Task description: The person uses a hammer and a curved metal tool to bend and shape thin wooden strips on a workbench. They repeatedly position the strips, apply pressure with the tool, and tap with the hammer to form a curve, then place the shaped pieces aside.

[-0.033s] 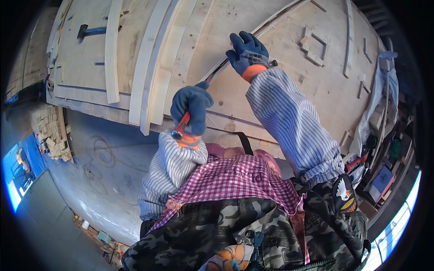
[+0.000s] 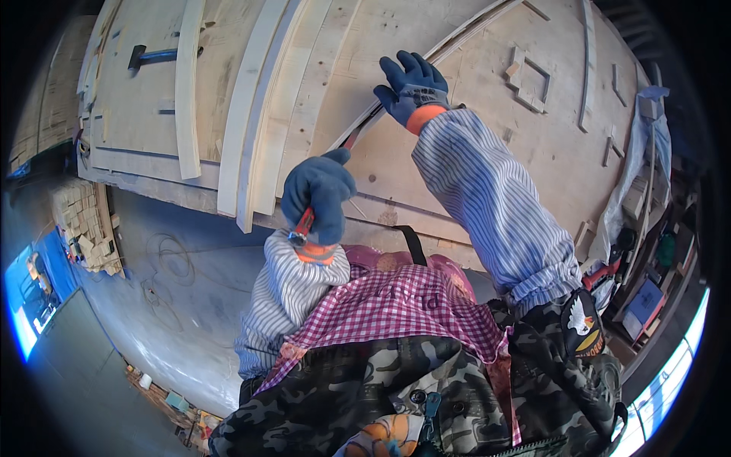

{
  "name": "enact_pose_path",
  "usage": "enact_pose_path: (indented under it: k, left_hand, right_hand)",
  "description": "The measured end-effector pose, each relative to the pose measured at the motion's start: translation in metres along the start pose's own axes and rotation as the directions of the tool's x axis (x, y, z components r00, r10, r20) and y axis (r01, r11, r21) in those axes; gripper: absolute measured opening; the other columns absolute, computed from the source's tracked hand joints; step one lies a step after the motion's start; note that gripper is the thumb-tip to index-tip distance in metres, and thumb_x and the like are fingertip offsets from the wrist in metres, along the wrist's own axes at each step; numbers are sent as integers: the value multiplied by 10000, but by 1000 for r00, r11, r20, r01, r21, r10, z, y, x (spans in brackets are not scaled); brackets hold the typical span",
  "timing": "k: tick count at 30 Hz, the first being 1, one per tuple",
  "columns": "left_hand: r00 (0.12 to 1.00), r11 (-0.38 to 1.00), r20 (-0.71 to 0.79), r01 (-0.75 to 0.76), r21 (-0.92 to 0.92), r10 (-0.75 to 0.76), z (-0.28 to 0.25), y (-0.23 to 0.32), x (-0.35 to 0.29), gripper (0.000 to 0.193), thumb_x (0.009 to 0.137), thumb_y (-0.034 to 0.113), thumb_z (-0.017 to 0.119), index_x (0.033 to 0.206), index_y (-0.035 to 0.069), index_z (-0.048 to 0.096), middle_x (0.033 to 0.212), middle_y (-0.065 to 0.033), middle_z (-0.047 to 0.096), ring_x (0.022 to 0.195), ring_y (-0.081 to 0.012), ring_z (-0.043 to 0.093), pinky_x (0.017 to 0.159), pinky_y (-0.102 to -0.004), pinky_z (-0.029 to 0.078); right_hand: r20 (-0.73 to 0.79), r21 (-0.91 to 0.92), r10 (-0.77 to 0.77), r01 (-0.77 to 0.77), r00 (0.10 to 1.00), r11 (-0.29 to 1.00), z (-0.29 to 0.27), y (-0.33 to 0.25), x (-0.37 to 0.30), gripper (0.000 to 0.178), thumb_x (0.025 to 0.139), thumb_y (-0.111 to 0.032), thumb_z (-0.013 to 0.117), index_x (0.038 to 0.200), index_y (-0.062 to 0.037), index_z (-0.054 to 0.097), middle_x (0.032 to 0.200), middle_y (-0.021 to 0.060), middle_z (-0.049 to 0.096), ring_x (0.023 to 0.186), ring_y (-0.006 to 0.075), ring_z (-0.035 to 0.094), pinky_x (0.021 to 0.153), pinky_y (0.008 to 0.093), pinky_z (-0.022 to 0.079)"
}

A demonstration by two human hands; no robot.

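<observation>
My left hand (image 2: 316,194), in a blue-coated glove with an orange cuff, is closed around a red-handled tool (image 2: 303,223). A metallic end pokes out on the wrist side; the tool's exact kind is hidden by the fingers. Just beyond that hand starts a narrow wooden strip (image 2: 464,34), lying diagonally over the pale wooden tabletop (image 2: 487,145). My right hand (image 2: 415,87), gloved alike, lies over this strip with its fingers spread and grips nothing.
Long pale boards (image 2: 251,114) lie left of my hands. Farther left is a blue-handled hammer (image 2: 156,56), partly behind another board (image 2: 189,99). A small wooden frame (image 2: 531,80) sits on the right. Stacked wood blocks (image 2: 85,221) stand beyond the table's left edge.
My left hand has drawn back slightly toward me and to the left, with the red-handled tool still in it. My right hand has shifted a little leftward, its fingers somewhat more spread.
</observation>
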State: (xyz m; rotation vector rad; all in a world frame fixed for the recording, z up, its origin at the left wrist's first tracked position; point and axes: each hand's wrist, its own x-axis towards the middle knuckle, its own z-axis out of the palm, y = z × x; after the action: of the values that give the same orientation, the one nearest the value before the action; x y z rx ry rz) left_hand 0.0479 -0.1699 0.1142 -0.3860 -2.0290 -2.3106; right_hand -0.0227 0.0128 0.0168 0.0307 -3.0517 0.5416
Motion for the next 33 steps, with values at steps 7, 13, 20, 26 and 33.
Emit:
enact_pose_path:
  k: [7, 13, 20, 26, 33]
  left_hand:
    - [980, 956, -179, 32, -291, -87, -18, 11, 16, 401, 880, 286, 496, 544, 86, 405, 454, -55, 406, 418, -170, 394, 583, -383, 471]
    - [915, 892, -199, 263, -367, -351, -53, 11, 45, 357, 922, 268, 415, 615, 88, 406, 500, -34, 400, 437, -163, 382, 661, -405, 466]
    - [970, 954, -6, 237, -184, -242, -13, 34, 42, 356, 899, 275, 477, 614, 65, 504, 530, -33, 470, 547, -191, 488, 697, -403, 438]
    - [935, 934, -160, 280, -221, -318, -11, 30, 31, 278, 833, 207, 542, 595, 80, 475, 573, -38, 490, 529, -178, 477, 691, -392, 451]
    - [963, 948, 16, 263, 179, -270, 44, -17, 16, 235, 685, 255, 641, 705, 70, 498, 681, -46, 472, 642, -212, 501, 593, -308, 401]
  right_hand:
    - [332, -34, -143, 163, 932, 986, 30, 12, 8, 637, 772, -614, 448, 1312, -279, 405, 1412, 70, 302, 1343, 308, 140, 1104, 464, 29]
    - [412, 17, -168, 176, 896, 984, 31, 12, 14, 669, 743, -644, 408, 1312, -291, 406, 1420, 43, 298, 1343, 298, 153, 1099, 473, 1]
    - [62, 305, -315, 282, 947, 910, 11, 26, 4, 545, 723, -343, 668, 1222, -200, 503, 1263, 131, 449, 1184, 332, 399, 998, 467, 297]
    - [35, 907, 105, -75, 994, 415, -61, -30, -29, 442, 772, -146, 667, 1164, 5, 531, 1118, 156, 569, 976, 243, 577, 822, 326, 451]
    - [-32, 662, -260, 216, 965, 718, -158, -59, -43, 419, 629, -307, 720, 978, -90, 639, 823, 105, 572, 713, 269, 591, 610, 352, 489]
